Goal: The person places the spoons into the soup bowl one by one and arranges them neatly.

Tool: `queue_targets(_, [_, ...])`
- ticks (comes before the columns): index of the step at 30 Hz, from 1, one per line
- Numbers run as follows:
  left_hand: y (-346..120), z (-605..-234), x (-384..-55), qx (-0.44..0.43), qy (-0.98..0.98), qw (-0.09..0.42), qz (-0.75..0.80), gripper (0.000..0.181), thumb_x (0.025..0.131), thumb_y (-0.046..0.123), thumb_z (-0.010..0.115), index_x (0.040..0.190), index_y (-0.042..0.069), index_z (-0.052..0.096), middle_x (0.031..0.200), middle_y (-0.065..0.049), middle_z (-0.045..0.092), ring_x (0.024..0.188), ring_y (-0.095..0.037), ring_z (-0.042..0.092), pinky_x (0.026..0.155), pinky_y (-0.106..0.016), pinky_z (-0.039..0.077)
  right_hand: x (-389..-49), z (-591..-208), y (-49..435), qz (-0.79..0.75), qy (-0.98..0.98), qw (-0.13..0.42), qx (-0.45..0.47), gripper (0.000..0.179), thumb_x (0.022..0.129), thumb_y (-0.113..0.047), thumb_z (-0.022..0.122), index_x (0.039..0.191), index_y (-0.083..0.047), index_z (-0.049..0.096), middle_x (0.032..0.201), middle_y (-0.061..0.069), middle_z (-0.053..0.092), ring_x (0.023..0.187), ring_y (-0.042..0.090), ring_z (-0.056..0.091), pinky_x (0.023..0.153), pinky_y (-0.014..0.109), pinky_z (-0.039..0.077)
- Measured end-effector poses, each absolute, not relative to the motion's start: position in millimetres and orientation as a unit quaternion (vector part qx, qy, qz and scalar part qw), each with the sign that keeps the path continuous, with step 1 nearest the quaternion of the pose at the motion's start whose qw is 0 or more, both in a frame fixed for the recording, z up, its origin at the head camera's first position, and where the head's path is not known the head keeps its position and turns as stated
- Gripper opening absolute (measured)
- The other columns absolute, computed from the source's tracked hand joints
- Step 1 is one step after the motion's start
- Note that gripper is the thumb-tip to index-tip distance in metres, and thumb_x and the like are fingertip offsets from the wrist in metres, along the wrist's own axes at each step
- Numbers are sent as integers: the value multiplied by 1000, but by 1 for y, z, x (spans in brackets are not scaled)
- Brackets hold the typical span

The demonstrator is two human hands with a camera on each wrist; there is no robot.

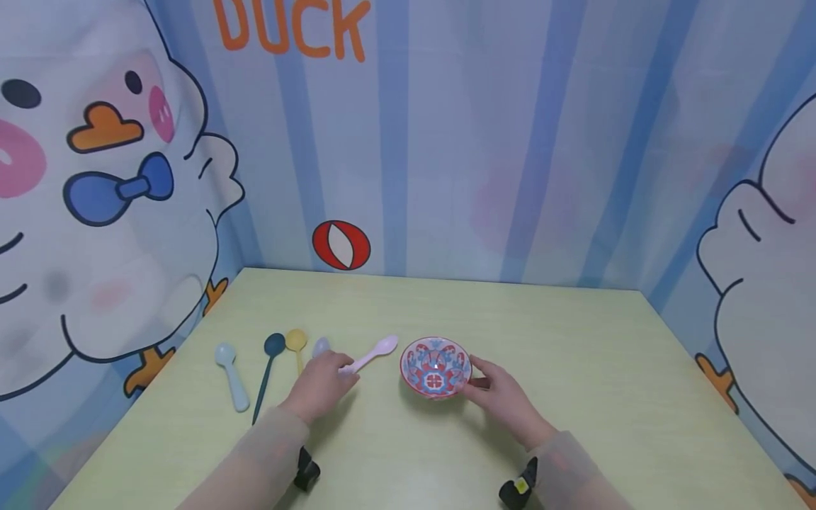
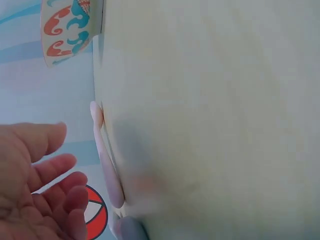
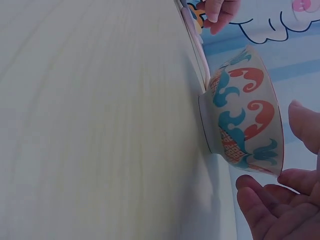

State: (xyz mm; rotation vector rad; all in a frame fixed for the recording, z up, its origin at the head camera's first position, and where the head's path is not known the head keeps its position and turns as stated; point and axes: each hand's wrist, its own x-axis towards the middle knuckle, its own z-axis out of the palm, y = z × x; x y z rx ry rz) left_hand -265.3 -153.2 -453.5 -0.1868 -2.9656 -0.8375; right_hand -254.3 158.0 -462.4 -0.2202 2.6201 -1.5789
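Note:
A patterned red, blue and white bowl (image 1: 435, 367) stands upright on the table. Close at its right side is my right hand (image 1: 502, 400), fingers spread and loosely bent. In the right wrist view a fingertip meets the bowl's rim or lies just beside it, and the thumb is apart from the wall. My left hand (image 1: 324, 384) hovers over the handle end of a pink spoon (image 1: 384, 346), hiding part of it. Seen from the left wrist, its loosely curled fingers (image 2: 59, 169) hold nothing. A lilac spoon (image 1: 321, 346) lies partly hidden behind that hand.
Left of the left hand lie a yellow spoon (image 1: 296, 341), a dark teal spoon (image 1: 274, 346) and a light blue spoon (image 1: 234, 379) on the pale table (image 1: 574, 340). A printed duck cloth (image 1: 446, 142) hangs behind the table's far edge and along both sides.

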Motion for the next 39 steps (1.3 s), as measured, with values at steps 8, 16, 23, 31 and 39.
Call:
queue_targets(8, [-154, -454, -274, -18, -969, 16, -247, 33, 87, 21, 71, 113, 2, 67, 103, -13, 61, 87, -26, 57, 80, -44, 49, -257, -466, 155, -512, 856, 31, -61, 64, 85, -20, 74, 141, -3, 47, 128, 13, 58, 106, 25, 62, 82, 38, 54])
queue_targets(16, [-156, -458, -279, 14, -970, -7, -243, 29, 85, 20, 72, 107, 1, 67, 98, -12, 58, 81, -25, 53, 74, -41, 48, -258, -465, 154, -518, 853, 33, -52, 63, 85, -18, 74, 141, -4, 47, 127, 12, 59, 104, 22, 62, 81, 38, 53])
queue_targets(23, [-157, -460, -281, 28, -967, -18, -253, 22, 85, 17, 72, 100, 2, 67, 87, -8, 59, 74, -23, 52, 68, -37, 46, -256, -464, 154, -530, 846, 39, -51, 64, 85, -18, 74, 141, -4, 46, 136, 14, 54, 105, 22, 62, 83, 39, 53])
queue_targets(31, [-157, -461, -281, 41, -966, -26, -255, 20, 85, 16, 70, 99, 2, 66, 81, -7, 59, 71, -23, 52, 66, -36, 46, -255, -465, 154, -540, 839, 48, -45, 66, 86, -19, 73, 144, -6, 44, 133, 12, 55, 108, 23, 61, 85, 40, 52])
queue_targets(39, [-157, -460, -280, 39, -967, -23, -250, 20, 84, 13, 68, 101, 1, 67, 83, -8, 61, 72, -23, 53, 67, -37, 47, -253, -465, 157, -524, 847, 41, -80, 62, 89, -23, 70, 143, -8, 45, 149, 11, 40, 115, 29, 58, 91, 43, 50])
